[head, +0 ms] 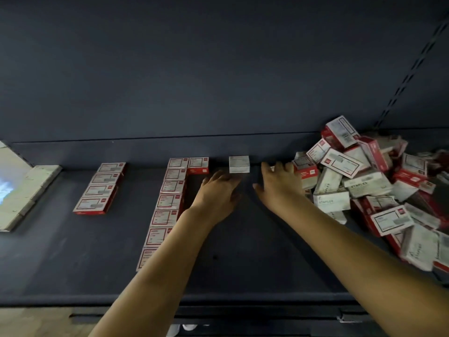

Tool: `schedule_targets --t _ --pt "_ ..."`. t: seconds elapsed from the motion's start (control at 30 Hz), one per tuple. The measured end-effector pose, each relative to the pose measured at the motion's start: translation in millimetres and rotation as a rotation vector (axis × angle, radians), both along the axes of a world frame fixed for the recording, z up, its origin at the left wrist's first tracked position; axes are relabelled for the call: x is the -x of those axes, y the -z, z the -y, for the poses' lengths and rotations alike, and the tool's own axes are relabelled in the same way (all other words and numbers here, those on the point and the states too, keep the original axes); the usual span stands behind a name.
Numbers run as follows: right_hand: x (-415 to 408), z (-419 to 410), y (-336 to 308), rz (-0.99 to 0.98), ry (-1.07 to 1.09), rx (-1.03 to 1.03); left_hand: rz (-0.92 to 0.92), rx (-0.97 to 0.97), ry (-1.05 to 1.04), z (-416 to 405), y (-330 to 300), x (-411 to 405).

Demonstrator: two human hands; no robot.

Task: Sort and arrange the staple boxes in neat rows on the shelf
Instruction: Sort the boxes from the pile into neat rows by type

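- The shelf point(243, 251) carries all the boxes; its front part, closest to the person, is bare dark metal, and both forearms reach across it.
- The long column point(167, 203) of red boxes runs from the front toward the back, to the left of the left forearm. Risk: the forearm lies just beside it, maybe over its near boxes, so a sideways move of the arm can push these boxes out of line.
- The short column point(99, 188) of four red boxes lies further left, well apart from both hands, so I see little danger there.
- The left hand point(218, 190) is flat, palm down, and holds nothing. Its fingers point(230, 178) are straight and close together, and their tips are at the front edge of the white box point(239, 164). I cannot tell if they touch it.
- Risk: this white box stands alone near the back, so a push that is off its middle can turn it and spoil the new row.
- The right hand point(279, 186) is spread wide with straight fingers, which reach to the left edge of the pile point(364, 186). It grips nothing that I can see.
- Risk: the pile is loose and high at the right side, with boxes leaning on each other. Pulling one from the bottom edge can make others slide down, perhaps over the shelf front.
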State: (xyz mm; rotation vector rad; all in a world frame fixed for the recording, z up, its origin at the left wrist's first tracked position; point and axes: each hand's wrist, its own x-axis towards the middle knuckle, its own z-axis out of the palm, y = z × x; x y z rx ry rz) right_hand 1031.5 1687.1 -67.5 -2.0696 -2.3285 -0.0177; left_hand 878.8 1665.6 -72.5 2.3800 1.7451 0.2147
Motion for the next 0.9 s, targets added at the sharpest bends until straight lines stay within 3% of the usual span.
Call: schedule_targets --t 0.2,0.47,0.63,0.77,0.83,0.9 --pt "-3 -17 11 0.050 0.009 0.075 -0.119 0.092 -0.021 3 2 -16" --pt "-11 -15 18 0.023 -0.062 -0.033 -0.124 0.087 -0.016 7 2 -19" --pt "-18 -9 17 -0.129 -0.057 -0.104 -0.093 0.095 0.000 5 3 -18" --pt "-33 -1 23 -0.384 -0.109 -0.213 0.199 0.082 -0.034 3 5 -15" --pt "-41 9 27 -0.546 -0.218 -0.345 0.520 0.123 -0.141 3 4 -18" --pt "-46 22 29 -0.617 -0.338 -0.508 0.964 0.229 -0.285 8 -5 -25"
